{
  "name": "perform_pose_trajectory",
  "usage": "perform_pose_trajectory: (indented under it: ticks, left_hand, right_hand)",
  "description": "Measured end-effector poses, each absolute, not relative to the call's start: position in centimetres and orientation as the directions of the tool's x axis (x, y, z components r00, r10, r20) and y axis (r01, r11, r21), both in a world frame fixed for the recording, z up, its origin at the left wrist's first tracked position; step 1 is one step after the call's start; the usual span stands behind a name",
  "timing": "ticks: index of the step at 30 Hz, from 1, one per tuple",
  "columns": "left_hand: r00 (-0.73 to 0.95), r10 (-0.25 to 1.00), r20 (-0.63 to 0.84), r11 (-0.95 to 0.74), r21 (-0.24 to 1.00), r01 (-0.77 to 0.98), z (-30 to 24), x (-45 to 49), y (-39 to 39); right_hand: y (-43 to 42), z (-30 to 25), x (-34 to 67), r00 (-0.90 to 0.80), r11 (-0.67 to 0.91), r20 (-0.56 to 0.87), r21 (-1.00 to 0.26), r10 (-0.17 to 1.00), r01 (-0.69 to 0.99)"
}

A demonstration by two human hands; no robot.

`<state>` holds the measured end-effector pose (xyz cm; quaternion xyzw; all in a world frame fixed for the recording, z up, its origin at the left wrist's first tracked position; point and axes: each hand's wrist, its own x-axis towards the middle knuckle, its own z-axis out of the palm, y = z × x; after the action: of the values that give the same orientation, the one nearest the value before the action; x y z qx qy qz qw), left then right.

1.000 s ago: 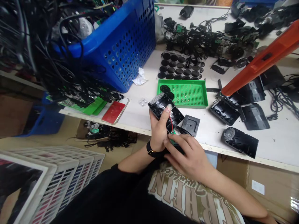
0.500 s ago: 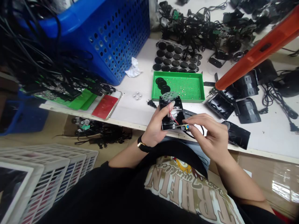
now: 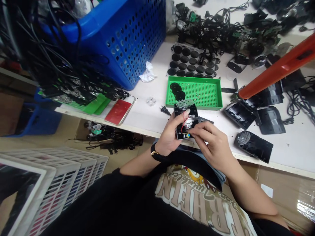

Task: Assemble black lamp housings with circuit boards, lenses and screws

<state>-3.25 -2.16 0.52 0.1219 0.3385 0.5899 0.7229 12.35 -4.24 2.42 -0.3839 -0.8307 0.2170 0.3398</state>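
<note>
My left hand is wrapped round an open black plastic housing, its thumb over the near side of the opening. A round perforated grille sits at the housing's far end. Inside, a red wire loops past silvery and white parts. At the near end lies a small circuit board with a blue and a yellow component. My right hand pinches at the board's right edge, its fingertips partly hiding it.
Behind the housing is a green perforated tray with black discs and tiny screws. A large blue basket stands left, near a red phone. An orange-handled screwdriver slants in from the right, above black housing shells.
The circuit board has gone from sticking out at the housing's right to lying within its near end. My right hand has moved left with it. The view has shifted slightly.
</note>
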Motion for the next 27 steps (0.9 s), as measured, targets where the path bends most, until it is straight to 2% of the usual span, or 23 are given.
perform_pose_trajectory:
  ticks: [3, 5, 8, 11, 13, 16, 18, 20, 24, 27]
  left_hand:
    - [0.145, 0.911, -0.386, 0.340, 0.502, -0.796, 0.7, -3.5, -2.3]
    - [0.186, 0.895, -0.406, 0.378, 0.466, -0.800, 0.6, -3.7, -2.4]
    - [0.219, 0.877, -0.428, 0.415, 0.444, -0.794, 0.4, -3.9, -2.5]
    - [0.183, 0.890, -0.418, 0.382, 0.466, -0.798, 0.2, -4.1, -2.6]
    - [0.132, 0.909, -0.395, 0.330, 0.492, -0.806, 0.3, -4.0, -2.8]
    - [0.126, 0.926, -0.357, 0.308, 0.517, -0.799, 0.7, -3.8, -3.0]
    - [0.126, 0.933, -0.336, 0.302, 0.545, -0.783, 0.8, -3.7, -3.2]
    - [0.113, 0.939, -0.325, 0.292, 0.581, -0.760, 0.8, -3.6, -3.5]
    - [0.120, 0.932, -0.343, 0.322, 0.625, -0.712, 0.2, -3.8, -3.9]
    - [0.128, 0.932, -0.340, 0.326, 0.629, -0.706, -0.1, -4.0, -3.8]
  right_hand:
    - [-4.3, 3.3, 12.7, -0.572, 0.635, 0.294, -0.492, 0.766, 0.596]
    - [-4.5, 3.7, 12.9, -0.590, 0.628, 0.249, -0.472, 0.768, 0.619]
    - [-4.9, 3.7, 13.2, -0.534, 0.584, 0.274, -0.560, 0.800, 0.588]
    - [-5.2, 3.3, 13.0, -0.395, 0.541, 0.377, -0.668, 0.838, 0.510]
    - [-5.3, 2.8, 12.7, -0.344, 0.583, 0.470, -0.657, 0.813, 0.478]
    - [-5.0, 2.3, 12.0, -0.430, 0.725, 0.593, -0.462, 0.680, 0.511]
    - [-4.8, 2.1, 11.6, -0.505, 0.778, 0.619, -0.311, 0.602, 0.545]
    - [-4.6, 2.0, 11.5, -0.531, 0.777, 0.612, -0.241, 0.586, 0.581]
    - [-4.6, 1.8, 11.8, -0.531, 0.760, 0.582, -0.260, 0.616, 0.596]
    - [-5.0, 1.4, 12.5, -0.435, 0.746, 0.631, -0.385, 0.643, 0.544]
